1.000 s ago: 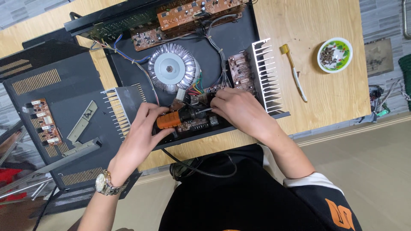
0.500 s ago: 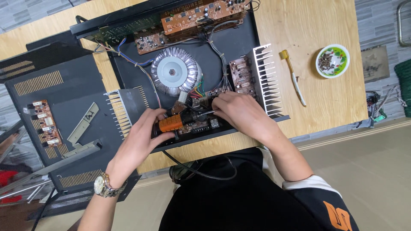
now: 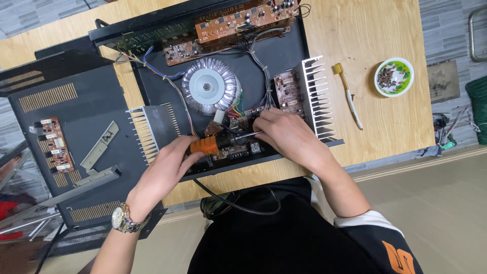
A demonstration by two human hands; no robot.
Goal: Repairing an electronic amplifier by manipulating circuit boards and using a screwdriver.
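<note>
Hands unmoved: left hand [image 3: 167, 170] grips screwdriver [image 3: 209, 145]; right hand [image 3: 284, 134] pinches shaft; bowl [image 3: 394, 77] holds screws.

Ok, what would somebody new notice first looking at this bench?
Probably the shiny round transformer in the middle of the opened black chassis. Just below it, the left hand grips an orange-handled screwdriver while the right hand steadies its shaft over a circuit board.
</note>
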